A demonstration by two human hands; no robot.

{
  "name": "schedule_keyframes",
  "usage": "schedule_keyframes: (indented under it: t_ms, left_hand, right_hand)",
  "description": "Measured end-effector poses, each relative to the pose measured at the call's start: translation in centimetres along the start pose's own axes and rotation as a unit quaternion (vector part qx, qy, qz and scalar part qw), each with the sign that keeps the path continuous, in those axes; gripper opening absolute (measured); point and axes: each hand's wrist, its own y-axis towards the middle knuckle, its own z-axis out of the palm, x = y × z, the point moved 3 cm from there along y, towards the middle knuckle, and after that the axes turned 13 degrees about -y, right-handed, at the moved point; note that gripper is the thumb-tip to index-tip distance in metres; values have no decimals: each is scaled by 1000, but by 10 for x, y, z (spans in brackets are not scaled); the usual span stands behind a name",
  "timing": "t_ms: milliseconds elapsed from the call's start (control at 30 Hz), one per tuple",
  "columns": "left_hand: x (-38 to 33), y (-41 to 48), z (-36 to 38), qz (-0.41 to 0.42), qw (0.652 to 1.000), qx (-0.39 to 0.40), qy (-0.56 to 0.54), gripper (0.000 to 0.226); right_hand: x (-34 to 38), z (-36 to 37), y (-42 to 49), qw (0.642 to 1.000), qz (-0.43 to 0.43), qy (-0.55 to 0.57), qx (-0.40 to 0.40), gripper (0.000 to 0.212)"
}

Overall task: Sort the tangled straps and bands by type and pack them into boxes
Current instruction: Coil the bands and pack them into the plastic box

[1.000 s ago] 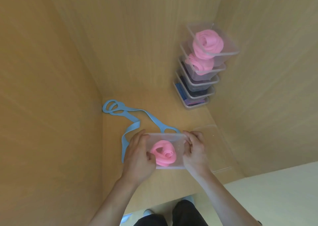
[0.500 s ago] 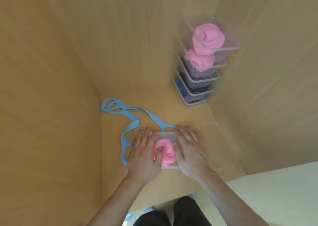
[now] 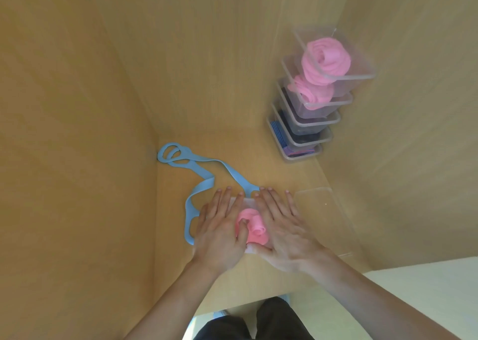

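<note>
Grip open: left hand (image 3: 219, 227) and right hand (image 3: 283, 226) press flat on the clear plastic box (image 3: 248, 202); best to push evenly at the corners.

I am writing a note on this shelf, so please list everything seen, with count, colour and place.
wooden compartment: one, light brown, all around
stacked boxes: about five, clear, rear right corner
pink rolled bands: two, pink, top two stacked boxes
darker bands: count unclear, dark and blue-striped, lower stacked boxes
loose band: one, light blue, lying at front left
front box: one, clear, under both hands
pink roll: one, pink, inside the front box
clear plastic piece: one, clear, right of front box
trousers: one pair, dark, bottom edge
left hand: flat on the front box
right hand: flat on the front box
</note>
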Motion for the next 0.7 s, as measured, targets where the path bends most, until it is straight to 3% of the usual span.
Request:
schedule_keyframes:
  t_ms: [133, 433, 700]
  left_hand:
    - [3, 2, 2, 8, 1000, -24, -18, 63]
    - [7, 5, 3, 37, 986, -89, -134, 63]
    - [12, 11, 3, -4, 963, -65, -260, 54]
  right_hand:
    - [4, -2, 1, 997, -77, 10, -17, 100]
    - [3, 5, 7, 998, -59, -4, -2, 93]
    - [-1, 9, 14, 999, -46, 23, 10, 87]
